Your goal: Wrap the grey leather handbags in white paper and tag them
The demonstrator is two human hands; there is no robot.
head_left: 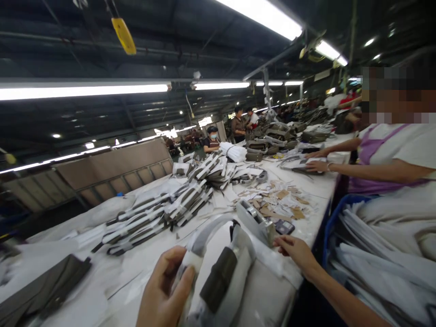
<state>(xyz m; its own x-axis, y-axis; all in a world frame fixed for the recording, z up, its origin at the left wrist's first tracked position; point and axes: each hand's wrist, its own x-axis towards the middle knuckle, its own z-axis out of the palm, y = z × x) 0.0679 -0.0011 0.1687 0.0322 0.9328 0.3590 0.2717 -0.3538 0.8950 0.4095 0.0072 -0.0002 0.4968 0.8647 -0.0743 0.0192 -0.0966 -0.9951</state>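
In the foreground lies a bag-like piece with a dark olive strap (219, 279) partly wrapped in white padding. My left hand (168, 288) is closed round one wrapped part of it, thumb on top. A grey padded loop (211, 231) arches up from this grip. Just beyond stands a tape dispenser (254, 215). At its near right end is my right hand (296, 254), thumb and fingers pinched together. Whatever sits between those fingertips is too small to make out; it may be a tape end. A dark phone-like object (284, 226) lies behind the dispenser.
Wrapped straps (163, 218) are heaped across the white table (126, 288), with paper scraps (279, 200) at the middle. Dark folded fabric (44, 290) lies at left. A blue bin (329, 231) of white sheets stands at right, beside a co-worker in a purple apron (371, 150).
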